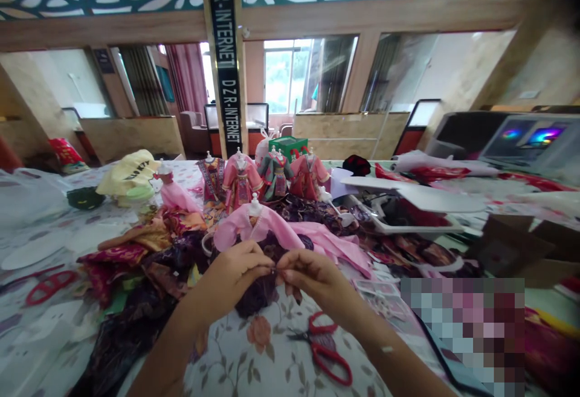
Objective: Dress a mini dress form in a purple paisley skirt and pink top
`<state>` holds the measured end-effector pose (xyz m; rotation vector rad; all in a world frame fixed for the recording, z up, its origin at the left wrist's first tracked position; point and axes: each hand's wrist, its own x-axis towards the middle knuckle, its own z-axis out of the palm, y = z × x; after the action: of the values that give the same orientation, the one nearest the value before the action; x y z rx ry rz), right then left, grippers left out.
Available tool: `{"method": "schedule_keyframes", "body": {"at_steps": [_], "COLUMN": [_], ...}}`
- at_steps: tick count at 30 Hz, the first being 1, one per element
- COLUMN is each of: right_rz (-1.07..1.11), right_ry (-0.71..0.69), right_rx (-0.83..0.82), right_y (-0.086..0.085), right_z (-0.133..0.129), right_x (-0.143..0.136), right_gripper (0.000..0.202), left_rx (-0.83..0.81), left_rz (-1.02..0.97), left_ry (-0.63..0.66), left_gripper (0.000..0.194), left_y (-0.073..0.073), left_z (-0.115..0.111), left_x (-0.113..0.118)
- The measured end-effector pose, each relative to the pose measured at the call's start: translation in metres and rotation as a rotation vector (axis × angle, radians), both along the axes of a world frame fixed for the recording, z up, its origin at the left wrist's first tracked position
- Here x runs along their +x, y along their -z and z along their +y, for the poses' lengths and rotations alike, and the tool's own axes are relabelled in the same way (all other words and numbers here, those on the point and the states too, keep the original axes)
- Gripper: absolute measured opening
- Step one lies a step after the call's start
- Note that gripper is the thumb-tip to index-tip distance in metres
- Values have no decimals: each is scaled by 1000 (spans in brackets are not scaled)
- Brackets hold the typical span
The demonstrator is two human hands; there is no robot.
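Note:
A small white mannequin (255,206) wears a pink garment (283,234) with wide sleeves and a dark purple lower part (256,297). In front of it, my left hand (240,270) is closed in a pinch at the dark cloth. Close beside it, almost touching, my right hand (308,273) also pinches with thumb and forefinger. Whatever lies between the fingertips is too small to make out. Red-handled scissors (328,348) lie partly open on the flowered tablecloth (244,355), below my right hand.
Several dressed mannequins (240,179) stand behind, near a green box (290,143). Dark and patterned fabrics (131,312) spread to the left, with another red scissors (52,285). A white tray (408,225), cardboard box (512,246) and a tablet-like device (441,348) are on the right.

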<state>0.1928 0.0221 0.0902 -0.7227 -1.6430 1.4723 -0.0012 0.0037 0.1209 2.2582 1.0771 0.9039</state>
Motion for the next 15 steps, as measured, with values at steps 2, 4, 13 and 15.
{"method": "schedule_keyframes", "body": {"at_steps": [2, 4, 13, 15], "right_rz": [-89, -186, -359, -355], "right_ry": [46, 102, 270, 297], "right_rx": [109, 200, 542, 567], "right_y": [0, 0, -10, -8], "right_z": [4, 5, 9, 9], "right_x": [-2, -4, -6, -6], "right_gripper": [19, 16, 16, 18], "left_rx": [33, 52, 106, 151], "left_rz": [61, 72, 39, 30], "left_ry": [-50, -90, -145, -141], "left_gripper": [25, 25, 16, 16], "left_y": [-2, -2, 2, 1], "left_z": [-2, -1, 6, 6], "left_x": [-2, -3, -17, -19]}}
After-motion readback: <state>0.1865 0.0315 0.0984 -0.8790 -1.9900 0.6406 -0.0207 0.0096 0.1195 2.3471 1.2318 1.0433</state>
